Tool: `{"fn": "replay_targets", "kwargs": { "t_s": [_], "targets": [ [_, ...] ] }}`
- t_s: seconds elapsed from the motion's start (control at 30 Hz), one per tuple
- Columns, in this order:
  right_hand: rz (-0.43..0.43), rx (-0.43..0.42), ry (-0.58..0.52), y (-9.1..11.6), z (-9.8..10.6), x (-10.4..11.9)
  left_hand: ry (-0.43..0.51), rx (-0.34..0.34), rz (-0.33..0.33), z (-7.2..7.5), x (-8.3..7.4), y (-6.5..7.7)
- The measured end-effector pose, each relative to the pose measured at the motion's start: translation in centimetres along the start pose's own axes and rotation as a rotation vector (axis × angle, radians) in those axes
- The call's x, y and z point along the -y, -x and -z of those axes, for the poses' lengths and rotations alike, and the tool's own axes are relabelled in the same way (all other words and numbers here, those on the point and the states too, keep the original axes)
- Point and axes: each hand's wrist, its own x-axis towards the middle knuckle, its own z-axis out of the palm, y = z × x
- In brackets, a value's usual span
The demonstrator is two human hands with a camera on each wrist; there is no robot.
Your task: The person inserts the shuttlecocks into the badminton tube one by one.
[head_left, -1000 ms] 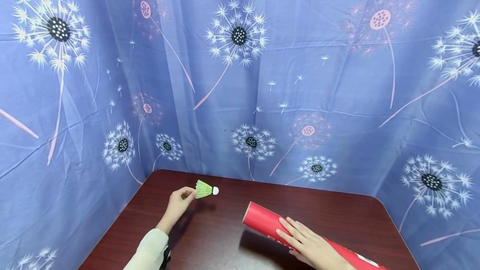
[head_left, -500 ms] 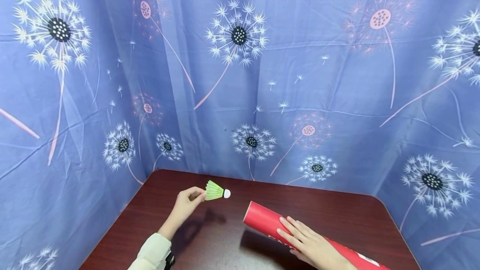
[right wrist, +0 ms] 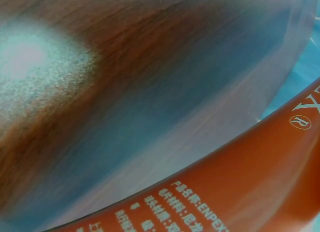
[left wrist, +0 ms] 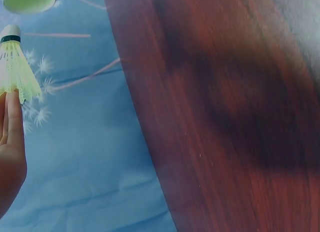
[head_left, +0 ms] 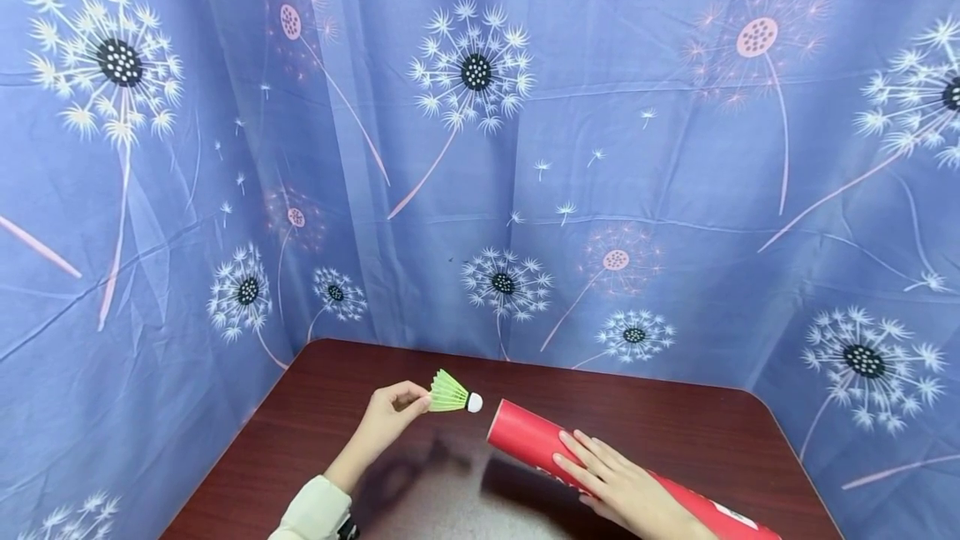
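Note:
My left hand [head_left: 392,417] pinches a yellow-green shuttlecock [head_left: 448,393] by the edge of its skirt, its white cork pointing right. Just left of the tube's open end, that cork stops with a small gap. A long red shuttlecock tube [head_left: 531,432] slants from the middle of the head view to the lower right. Over its upper side my right hand [head_left: 621,486] grips it, with the thumb side hidden. In the left wrist view the cork of the shuttlecock [left wrist: 19,67] sits near the tube's round mouth [left wrist: 30,2]. Printed lettering shows on the tube [right wrist: 250,167] in the right wrist view.
Beneath both hands lies a dark red-brown wooden table [head_left: 637,407] with rounded far corners. Shadows of the tube and left hand fall on it. Blue dandelion-print curtains [head_left: 420,273] hang close behind the far edge and along both sides.
My left hand has carried the shuttlecock rightward and slightly nearer, bringing its cork up to the tube's open end. The right hand and the tube have stayed almost still.

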Motion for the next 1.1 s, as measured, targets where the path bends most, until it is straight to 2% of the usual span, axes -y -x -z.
{"fn": "replay_targets", "kwargs": {
  "t_s": [0.13, 0.27, 0.37, 0.5, 0.6, 0.83, 0.97, 1.1],
  "targets": [
    [0.004, 0.003, -0.01, 0.0, 0.0, 0.0, 0.018, 0.031, -0.013, -0.9, 1.8, 0.1],
    [0.003, 0.016, -0.024, 0.0, 0.0, 0.0, 0.025, 0.068, -0.005, -1.6, 0.7, 0.3],
    [0.01, 0.008, -0.026, -0.2, 0.0, 0.0, 0.032, 0.081, -0.024, -2.2, -0.1, 0.4],
    [0.02, -0.005, -0.021, -0.5, 0.0, 0.2, 0.041, 0.104, -0.038, -3.3, 1.5, 0.4],
    [0.018, 0.004, -0.014, -0.6, -0.1, 0.3, 0.044, 0.131, -0.032, -3.8, 1.8, 0.4],
    [0.021, -0.01, -0.014, -0.8, -0.2, 0.6, 0.065, 0.179, -0.082, -4.3, -0.4, 0.6],
    [0.027, -0.022, -0.029, -0.8, -0.3, 0.7, 0.018, 0.189, -0.103, -4.5, -1.0, 0.6],
    [0.027, -0.01, -0.017, -0.7, -0.3, 0.6, -0.033, 0.173, -0.097, -4.8, -1.3, 0.6]
  ]
}}
